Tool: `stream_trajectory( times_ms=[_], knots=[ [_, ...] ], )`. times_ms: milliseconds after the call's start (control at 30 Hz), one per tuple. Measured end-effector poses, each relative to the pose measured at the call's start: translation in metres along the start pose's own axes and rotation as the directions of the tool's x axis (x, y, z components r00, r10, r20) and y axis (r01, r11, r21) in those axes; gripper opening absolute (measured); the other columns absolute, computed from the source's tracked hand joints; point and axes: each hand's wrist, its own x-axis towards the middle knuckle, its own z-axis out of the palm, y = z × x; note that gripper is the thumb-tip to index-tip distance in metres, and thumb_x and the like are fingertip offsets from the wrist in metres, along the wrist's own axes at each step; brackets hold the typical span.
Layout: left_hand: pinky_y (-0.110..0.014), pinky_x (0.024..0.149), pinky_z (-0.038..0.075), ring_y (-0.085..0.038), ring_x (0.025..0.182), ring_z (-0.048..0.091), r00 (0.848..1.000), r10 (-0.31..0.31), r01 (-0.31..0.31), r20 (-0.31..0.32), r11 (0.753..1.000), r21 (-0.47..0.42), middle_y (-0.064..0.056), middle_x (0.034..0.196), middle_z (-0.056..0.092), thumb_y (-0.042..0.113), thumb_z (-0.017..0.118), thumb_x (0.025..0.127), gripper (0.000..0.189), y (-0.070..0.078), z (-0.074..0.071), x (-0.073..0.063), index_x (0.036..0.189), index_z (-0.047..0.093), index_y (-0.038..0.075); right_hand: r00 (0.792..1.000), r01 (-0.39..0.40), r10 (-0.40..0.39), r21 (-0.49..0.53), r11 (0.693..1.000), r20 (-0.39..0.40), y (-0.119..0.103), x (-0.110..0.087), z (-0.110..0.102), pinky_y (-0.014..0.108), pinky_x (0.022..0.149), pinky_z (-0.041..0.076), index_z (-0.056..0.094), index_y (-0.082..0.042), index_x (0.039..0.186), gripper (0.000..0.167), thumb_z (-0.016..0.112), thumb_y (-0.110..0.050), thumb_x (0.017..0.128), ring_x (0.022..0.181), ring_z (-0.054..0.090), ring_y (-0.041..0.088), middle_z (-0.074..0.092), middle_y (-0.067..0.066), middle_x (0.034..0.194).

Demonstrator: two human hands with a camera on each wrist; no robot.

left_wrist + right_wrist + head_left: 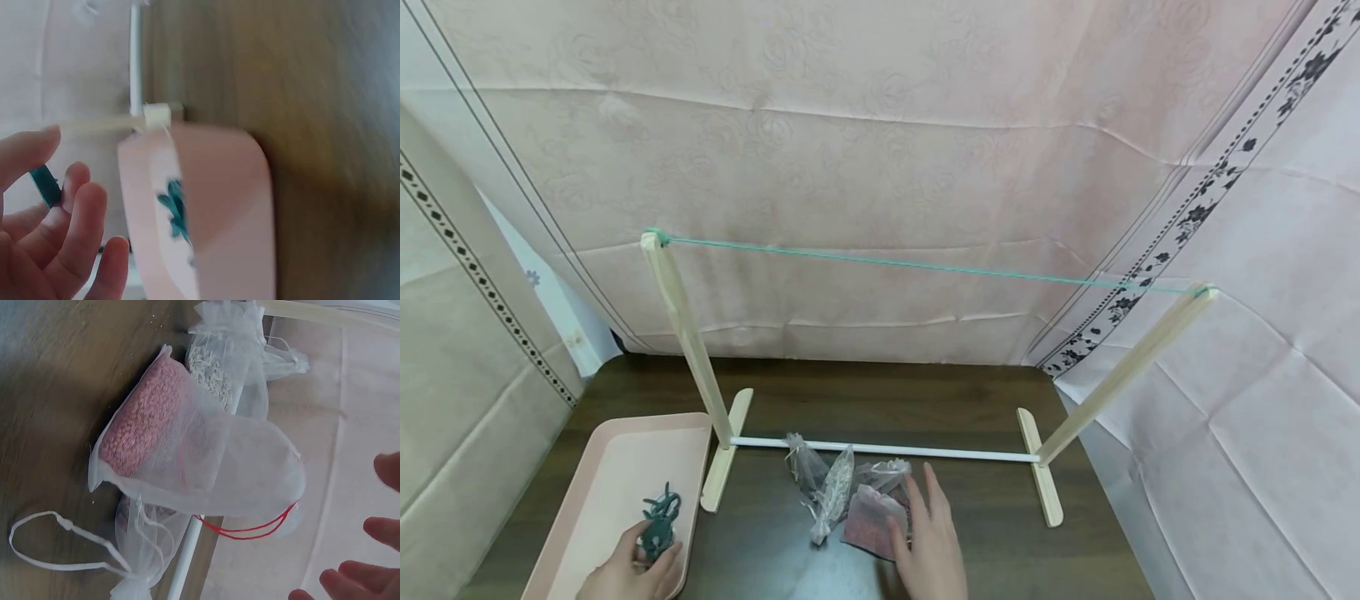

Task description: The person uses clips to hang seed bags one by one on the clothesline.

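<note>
My left hand (628, 571) is over the pink tray (613, 483) in the head view, beside dark green pieces (660, 523). The left wrist view shows its thumb and fingers pinching a small dark green clip (47, 185); its exact shape is partly hidden. My right hand (928, 542), fingers spread, is beside several sheer drawstring bags. One bag (144, 419) has pink grains and a red cord. Behind it lies a bag of whitish bits (211, 375), and another bag with a white cord (147, 534) sits at its other side.
A wooden frame spans the table, its left post (688, 342) and right post (1127, 375) joined by a green string (880, 262) above and a white rod (955, 454) below. Patterned cloth (850, 183) hangs behind and at both sides.
</note>
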Motion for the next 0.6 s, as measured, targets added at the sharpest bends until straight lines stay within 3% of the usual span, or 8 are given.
stream_trajectory(
  times_ms=[100,267,600],
  knots=[
    [-0.031,0.046,0.036,-0.014,0.053,0.050,0.997,0.051,-0.051,0.051,0.999,0.012,0.000,0.066,0.050,0.077,0.045,0.068,0.100,0.016,0.002,-0.004,0.126,0.032,-0.003,1.000,0.018,-0.018,0.013,1.000,0.019,-0.003,0.001,0.001,0.046,0.082,0.043,0.046,-0.004,0.128,0.062,0.068,-0.027,0.076,0.118,0.039,0.032,0.031,0.013,0.140],
    [-0.027,0.044,0.033,-0.010,0.053,0.046,0.991,0.131,-0.131,0.020,0.991,0.024,0.004,0.066,0.050,0.079,0.046,0.065,0.097,0.045,0.011,-0.014,0.125,0.041,0.003,0.999,0.021,-0.022,0.046,0.999,0.030,-0.011,0.000,0.007,0.045,0.082,0.044,0.044,-0.006,0.130,0.067,0.070,-0.029,0.073,0.119,0.040,0.028,0.036,0.012,0.137],
    [-0.024,0.044,0.031,-0.009,0.048,0.042,0.969,0.246,-0.247,0.034,0.969,0.017,0.008,0.058,0.046,0.047,0.066,0.074,0.058,0.081,0.022,-0.032,0.122,0.050,0.016,0.995,0.082,-0.088,0.142,0.986,0.036,-0.033,-0.003,0.014,0.040,0.086,0.041,0.039,-0.007,0.134,0.067,0.066,-0.032,0.078,0.117,0.042,0.024,0.038,0.006,0.136]
  ],
)
